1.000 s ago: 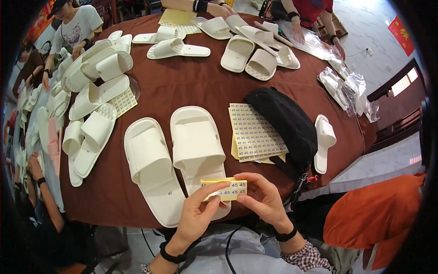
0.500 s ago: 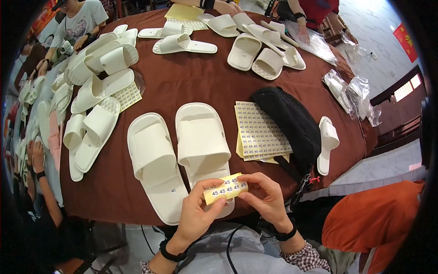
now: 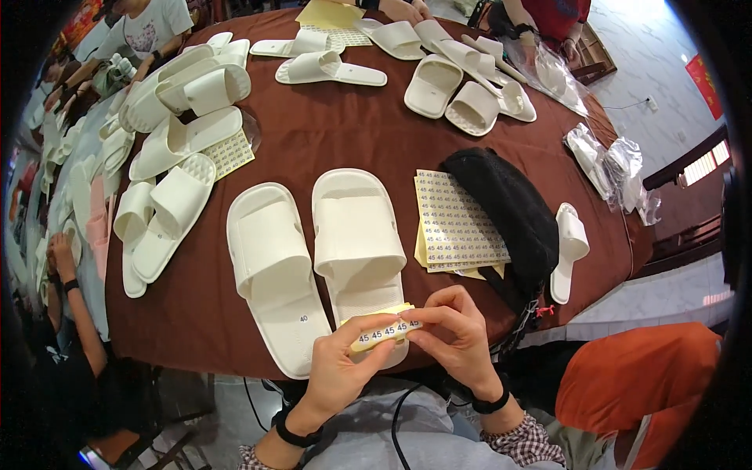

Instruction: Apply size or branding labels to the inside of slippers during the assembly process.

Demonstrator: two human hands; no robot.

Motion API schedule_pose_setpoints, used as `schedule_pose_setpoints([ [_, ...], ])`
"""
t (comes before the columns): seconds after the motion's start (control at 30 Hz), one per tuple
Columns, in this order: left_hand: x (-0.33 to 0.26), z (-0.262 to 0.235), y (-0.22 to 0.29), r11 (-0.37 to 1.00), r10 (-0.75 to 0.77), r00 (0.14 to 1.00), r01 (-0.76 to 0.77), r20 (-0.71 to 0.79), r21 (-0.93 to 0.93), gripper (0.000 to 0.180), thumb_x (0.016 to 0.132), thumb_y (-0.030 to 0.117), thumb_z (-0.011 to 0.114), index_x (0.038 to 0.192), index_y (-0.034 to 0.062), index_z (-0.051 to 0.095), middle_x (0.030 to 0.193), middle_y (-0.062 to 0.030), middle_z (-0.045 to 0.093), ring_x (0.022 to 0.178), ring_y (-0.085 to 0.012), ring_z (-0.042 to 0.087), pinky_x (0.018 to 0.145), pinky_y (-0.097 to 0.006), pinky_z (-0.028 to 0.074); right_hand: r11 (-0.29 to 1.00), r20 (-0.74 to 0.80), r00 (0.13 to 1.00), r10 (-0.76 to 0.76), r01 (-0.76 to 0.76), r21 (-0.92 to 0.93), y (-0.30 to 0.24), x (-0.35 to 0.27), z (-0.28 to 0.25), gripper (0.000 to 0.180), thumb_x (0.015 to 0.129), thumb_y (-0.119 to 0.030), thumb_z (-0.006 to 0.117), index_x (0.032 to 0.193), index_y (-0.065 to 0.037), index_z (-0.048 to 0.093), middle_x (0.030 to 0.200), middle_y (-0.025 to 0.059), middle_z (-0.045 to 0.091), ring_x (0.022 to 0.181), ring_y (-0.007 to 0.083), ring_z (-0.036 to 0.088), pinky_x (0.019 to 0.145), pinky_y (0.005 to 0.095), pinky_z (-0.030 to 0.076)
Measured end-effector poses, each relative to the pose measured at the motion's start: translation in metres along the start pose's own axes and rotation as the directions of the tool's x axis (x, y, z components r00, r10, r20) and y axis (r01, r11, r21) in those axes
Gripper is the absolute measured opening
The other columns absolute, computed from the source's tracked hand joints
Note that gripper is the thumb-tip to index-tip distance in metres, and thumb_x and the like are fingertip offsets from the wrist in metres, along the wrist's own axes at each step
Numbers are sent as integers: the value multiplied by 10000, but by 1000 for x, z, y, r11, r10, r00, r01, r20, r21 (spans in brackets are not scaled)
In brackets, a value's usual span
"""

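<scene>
Pinched between both hands is a small yellow-backed strip of white number stickers point(image 3: 377, 334), bent along its length. My left hand point(image 3: 338, 374) is closed on its left end. The thumb and fingers of my right hand point(image 3: 456, 338) are closed at its right end, close to the left fingertips. Just beyond lie two white slippers side by side, toes away from me. A small printed sticker point(image 3: 304, 319) is on the insole of the left slipper point(image 3: 270, 243). The strip and hands partly cover the heel of the right slipper point(image 3: 359, 223).
Sticker sheets point(image 3: 457, 219) lie partly under a black pouch point(image 3: 509, 207) on the brown tablecloth point(image 3: 337, 129). A single slipper point(image 3: 569, 243) lies to its right. More slippers point(image 3: 188, 207) are at left and far right, near plastic bags point(image 3: 619, 168). Other people work around the table.
The strip is bent over further, so less of its upper row shows. My right fingers have moved in toward the left ones. The whole view has shifted slightly.
</scene>
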State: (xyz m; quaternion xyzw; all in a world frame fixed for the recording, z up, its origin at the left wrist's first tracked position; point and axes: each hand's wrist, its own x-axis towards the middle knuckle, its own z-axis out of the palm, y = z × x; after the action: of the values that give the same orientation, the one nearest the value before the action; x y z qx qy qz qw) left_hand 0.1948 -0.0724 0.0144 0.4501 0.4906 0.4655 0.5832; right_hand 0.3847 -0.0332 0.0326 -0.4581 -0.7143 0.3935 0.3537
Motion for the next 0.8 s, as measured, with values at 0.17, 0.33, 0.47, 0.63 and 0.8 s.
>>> schedule_pose_setpoints([
  [0.17, -4, -1, 2, 998, -58, 998, 58, -25, -34, 299, 914, 5, 683, 1212, -4, 656, 1077, -115, 729, 973, -142, 696, 845, -252, 553, 985, -20, 993, -119, 116, -129, 0, 1, -4, 268, 755, -28, 809, 1011, -67, 743, 949, 63, 661, 877, 215, 615, 731, 319, 515],
  [0.33, -7, -2, 5, 995, -79, 996, 77, -38, -64, 283, 917, -17, 667, 1199, -30, 646, 1073, -135, 719, 966, -163, 707, 828, -243, 569, 910, 26, 956, -291, 285, -303, -7, 7, -5, 272, 704, -35, 819, 962, -62, 735, 944, 60, 667, 873, 239, 622, 736, 353, 514],
  [0.47, -13, -4, 5, 995, -103, 994, 103, -21, 12, 281, 919, -19, 659, 1200, -30, 646, 1064, -135, 723, 964, -159, 707, 840, -248, 569, 878, 53, 936, -348, 345, -332, -6, 5, -4, 260, 699, -40, 813, 945, -63, 731, 935, 50, 678, 855, 239, 635, 724, 359, 511],
  [0.63, -20, -6, 4, 995, -88, 995, 90, -53, 46, 290, 909, -2, 675, 1197, -18, 657, 1044, -124, 732, 969, -144, 704, 835, -254, 562, 829, 124, 921, -369, 387, -404, -10, 4, -1, 237, 708, -69, 802, 931, -80, 723, 918, 27, 687, 850, 221, 652, 711, 352, 510],
  [0.8, -29, -7, 7, 983, -11, 997, 25, -78, 180, 304, 866, 15, 707, 1169, 27, 690, 1034, -118, 743, 917, -147, 711, 811, -287, 561, 851, 168, 928, -333, 372, -370, -11, 1, 3, 242, 692, -24, 795, 917, -73, 721, 910, 40, 695, 825, 226, 652, 694, 344, 515],
])
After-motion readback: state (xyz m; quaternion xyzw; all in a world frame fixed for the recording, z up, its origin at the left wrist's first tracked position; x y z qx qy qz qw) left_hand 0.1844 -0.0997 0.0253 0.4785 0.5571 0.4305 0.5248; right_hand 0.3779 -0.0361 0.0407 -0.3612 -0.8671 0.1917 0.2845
